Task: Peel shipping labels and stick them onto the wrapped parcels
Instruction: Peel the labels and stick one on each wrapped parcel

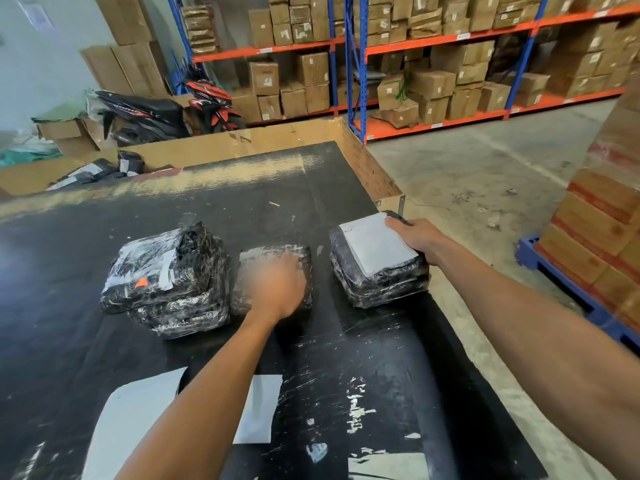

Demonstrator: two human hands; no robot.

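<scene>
Gripping the labelled parcel (377,265), the right hand (420,239) is sharp; the blurred left hand (280,284) seemingly presses flat on the middle parcel (273,254).

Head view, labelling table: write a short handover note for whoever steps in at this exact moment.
Left hand: motion-blurred, lying on the middle parcel, apparently pressing its label; grip unclear.
Right hand: grips the far right edge of the right parcel, whose white label lies on top.
Left parcel: already carries a label.
All three parcels sit in a row on the black table.
Left: smooth the middle label, then clear the parcels. White sheets lie at the near edge.
</scene>
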